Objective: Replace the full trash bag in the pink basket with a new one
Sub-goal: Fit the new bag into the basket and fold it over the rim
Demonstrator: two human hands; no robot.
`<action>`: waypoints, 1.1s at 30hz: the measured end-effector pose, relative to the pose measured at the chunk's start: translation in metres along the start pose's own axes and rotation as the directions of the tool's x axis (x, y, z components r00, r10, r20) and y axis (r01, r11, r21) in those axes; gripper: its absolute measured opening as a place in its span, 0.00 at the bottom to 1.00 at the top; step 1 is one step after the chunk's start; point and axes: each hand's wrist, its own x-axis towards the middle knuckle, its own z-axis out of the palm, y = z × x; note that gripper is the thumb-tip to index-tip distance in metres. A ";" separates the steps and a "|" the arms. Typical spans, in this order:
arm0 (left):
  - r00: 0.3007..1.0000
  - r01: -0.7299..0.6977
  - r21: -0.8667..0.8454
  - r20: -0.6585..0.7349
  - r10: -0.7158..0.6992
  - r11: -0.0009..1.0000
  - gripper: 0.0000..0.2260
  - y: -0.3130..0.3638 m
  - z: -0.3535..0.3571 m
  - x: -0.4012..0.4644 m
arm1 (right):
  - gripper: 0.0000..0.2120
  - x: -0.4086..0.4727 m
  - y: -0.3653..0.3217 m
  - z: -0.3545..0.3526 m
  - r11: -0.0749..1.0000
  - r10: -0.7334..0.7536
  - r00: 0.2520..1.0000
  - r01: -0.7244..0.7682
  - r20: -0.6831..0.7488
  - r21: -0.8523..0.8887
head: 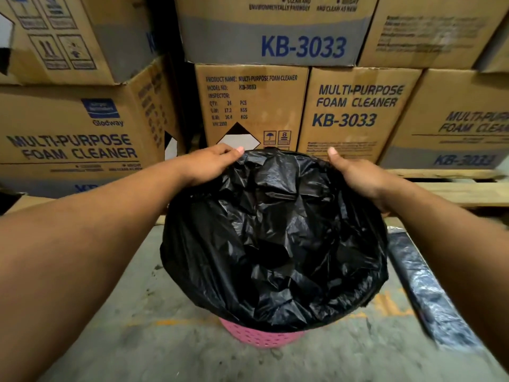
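Observation:
A black trash bag [275, 238] lines the pink basket [259, 336], its edge folded over the rim so that only a strip of pink perforated wall shows at the bottom. My left hand [212, 164] grips the bag's edge at the far left of the rim. At the far right of the rim, my right hand [355, 175] holds the bag's edge, thumb on top. The bag's inside is crumpled and dark; what lies in it is hidden.
Stacked cardboard boxes [253, 106] marked foam cleaner stand close behind the basket. A wooden pallet [454, 188] carries the boxes at right. A flat dark plastic bag [429, 290] lies on the concrete floor [110, 312] to the right of the basket.

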 end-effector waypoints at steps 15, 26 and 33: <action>0.878 -0.265 -0.091 -0.434 0.201 0.960 0.41 -0.036 0.041 -0.117 | 0.25 -0.126 0.050 0.015 0.889 -0.459 0.873 0.453 -0.165 -0.071; 0.960 -0.042 0.283 -0.254 0.117 0.958 0.40 -0.031 0.037 -0.169 | 0.32 -0.121 0.049 -0.012 0.748 -0.566 0.823 0.539 0.051 -0.388; 0.984 -0.177 0.560 0.111 0.139 0.809 0.37 0.040 0.035 -0.142 | 0.23 -0.083 -0.042 0.043 0.225 -0.456 0.719 0.664 0.525 -0.713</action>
